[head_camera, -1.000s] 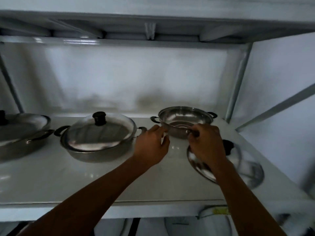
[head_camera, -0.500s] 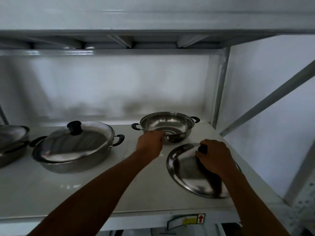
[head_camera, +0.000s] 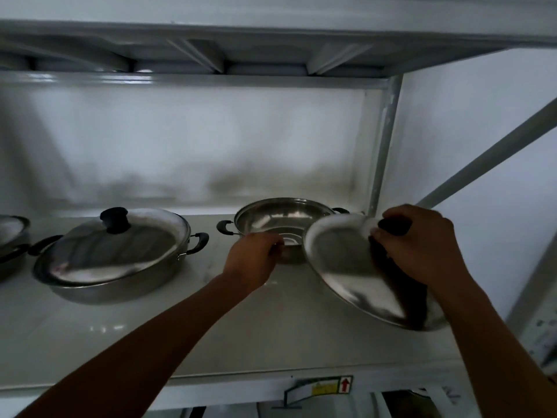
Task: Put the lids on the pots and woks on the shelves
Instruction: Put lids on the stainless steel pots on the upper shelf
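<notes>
Lid raised beside open pot on shelf [head_camera: 211, 342].
Right hand [head_camera: 422, 245] gripped the tilted lid [head_camera: 346, 273] by its knob; left hand [head_camera: 251, 260] fingers closed on the pot [head_camera: 271, 217] rim.

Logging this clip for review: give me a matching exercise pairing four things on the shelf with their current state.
Things:
1. open pot
2. loose lid
3. wide pan
4. left hand

States:
A. covered, black knob on top
B. tilted, held by the right hand
C. uncovered, at the back right
D. at the open pot's near rim

Pairs: 1-C, 2-B, 3-A, 4-D
</notes>
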A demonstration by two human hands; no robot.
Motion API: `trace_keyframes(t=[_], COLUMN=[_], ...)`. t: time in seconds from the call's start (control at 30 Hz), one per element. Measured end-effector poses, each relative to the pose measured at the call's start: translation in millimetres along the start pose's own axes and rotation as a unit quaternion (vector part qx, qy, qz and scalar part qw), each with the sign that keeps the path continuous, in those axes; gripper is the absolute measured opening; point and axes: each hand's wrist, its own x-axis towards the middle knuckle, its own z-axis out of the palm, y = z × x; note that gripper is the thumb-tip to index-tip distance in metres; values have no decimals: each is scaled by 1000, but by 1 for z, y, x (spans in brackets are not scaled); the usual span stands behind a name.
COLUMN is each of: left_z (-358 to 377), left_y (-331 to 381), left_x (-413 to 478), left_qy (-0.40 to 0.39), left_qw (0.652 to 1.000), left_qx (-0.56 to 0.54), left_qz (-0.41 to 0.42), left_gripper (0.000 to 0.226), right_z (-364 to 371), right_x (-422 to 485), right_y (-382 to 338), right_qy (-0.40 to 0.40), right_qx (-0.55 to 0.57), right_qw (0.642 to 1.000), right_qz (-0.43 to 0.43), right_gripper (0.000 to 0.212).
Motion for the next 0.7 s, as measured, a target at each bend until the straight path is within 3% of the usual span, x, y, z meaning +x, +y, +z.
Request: trace_keyframes(t=[0.2,0.33,0.53,0.7], left_z=[-24,-40,-52,-45], left_y=[6,7,-13,-28], left_x=[-52,-81,-66,-49], left_qy=[25,37,145,83], left_qw=[996,994,978,971], left_qx=[-45,-82,-122,-120], left_qz=[67,68,-87,-191], left_gripper=[13,18,20,23], right_z=[20,45,89,112], right_x=[21,37,55,55], right_y=[-16,-30,-60,-73], right_qy=[38,32,4,-36], right_qx=[41,33,11,7], right_qw=[998,998,996,994], right_qz=[-18,-42,-86,-100], right_gripper=[29,33,26,26])
